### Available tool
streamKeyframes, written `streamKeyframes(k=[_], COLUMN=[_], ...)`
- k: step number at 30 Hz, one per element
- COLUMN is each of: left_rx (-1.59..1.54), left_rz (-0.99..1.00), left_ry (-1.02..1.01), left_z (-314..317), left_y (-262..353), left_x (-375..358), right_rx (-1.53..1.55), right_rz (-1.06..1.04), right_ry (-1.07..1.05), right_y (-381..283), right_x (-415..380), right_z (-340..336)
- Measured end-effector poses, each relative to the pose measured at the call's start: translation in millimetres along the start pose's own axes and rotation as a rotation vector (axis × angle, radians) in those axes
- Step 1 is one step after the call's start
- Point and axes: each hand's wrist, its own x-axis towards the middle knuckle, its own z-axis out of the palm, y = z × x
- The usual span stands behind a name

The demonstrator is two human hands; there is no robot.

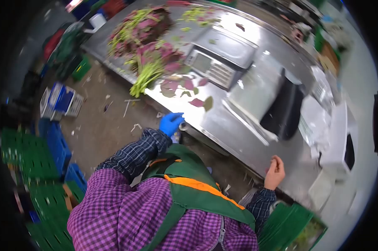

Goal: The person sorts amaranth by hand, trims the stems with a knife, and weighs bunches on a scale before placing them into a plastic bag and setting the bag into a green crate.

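Observation:
My left hand (171, 124), in a blue glove, is at the near edge of the steel table (220, 136), its fingers loosely extended with nothing visible in them. Just beyond it, loose purple-green leaves (196, 102) lie scattered on the metal. A bundle of leafy greens (149, 73) with pale green stems lies further left, its cut ends toward the edge. My bare right hand (275, 172) hovers by the table's right end, fingers slightly bent and apart, with nothing visible in it. Nearest to it are clear plastic bags (256, 94).
A scale with keypad (214, 69) stands mid-table, beside a larger heap of leafy greens (143, 27). A black object (283, 106) lies on the bags. A white device (339, 138) is at right. Green crates (23, 152) stack at left; another crate (287, 226) is beside me.

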Motion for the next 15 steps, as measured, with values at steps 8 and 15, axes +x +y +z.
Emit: streamKeyframes(k=[8, 15], left_rx=[0.134, 0.417], left_rz=[0.112, 0.041], left_ry=[0.495, 0.09], left_z=[-193, -245], left_y=[-60, -69], left_x=[112, 224], right_rx=[0.259, 0.139], right_rz=[0.027, 0.159], right_ry=[-0.835, -0.968], right_y=[-110, -131], right_x=[-25, -40], right_z=[264, 585])
